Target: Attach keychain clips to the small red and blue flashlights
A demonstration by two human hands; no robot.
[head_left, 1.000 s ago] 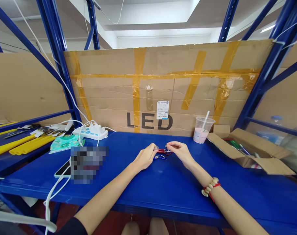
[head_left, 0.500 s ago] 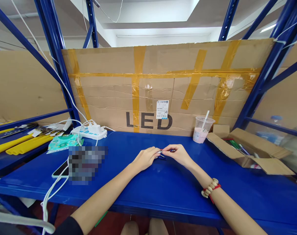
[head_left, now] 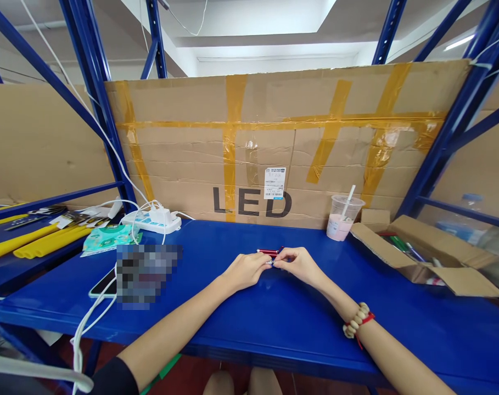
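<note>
Close together over the blue tabletop (head_left: 241, 318), my two hands pinch at a small silvery part (head_left: 270, 263), mostly hidden by the fingertips. My left hand (head_left: 246, 271) is closed on its left side, knuckles up. From the other side, the thumb and fingertips of my right hand (head_left: 297, 264) are pressed together on it. Just behind the fingers lies a slim red barrel (head_left: 267, 252) that looks like part of a pen. A dark piece near its right end is partly covered by my right hand.
On the right stand a plastic cup (head_left: 340, 225) with a straw and an open cardboard box (head_left: 418, 249) holding pens. To the left are a white power strip (head_left: 152, 220), a teal packet (head_left: 109, 238), a phone (head_left: 103, 283) and white cables. A cardboard wall (head_left: 183, 164) closes off the back.
The red barrel behind my fingers now shows; it was hidden before. The dark blue piece below the fingertips is no longer visible there. My hands have shifted slightly, still pinching together.
</note>
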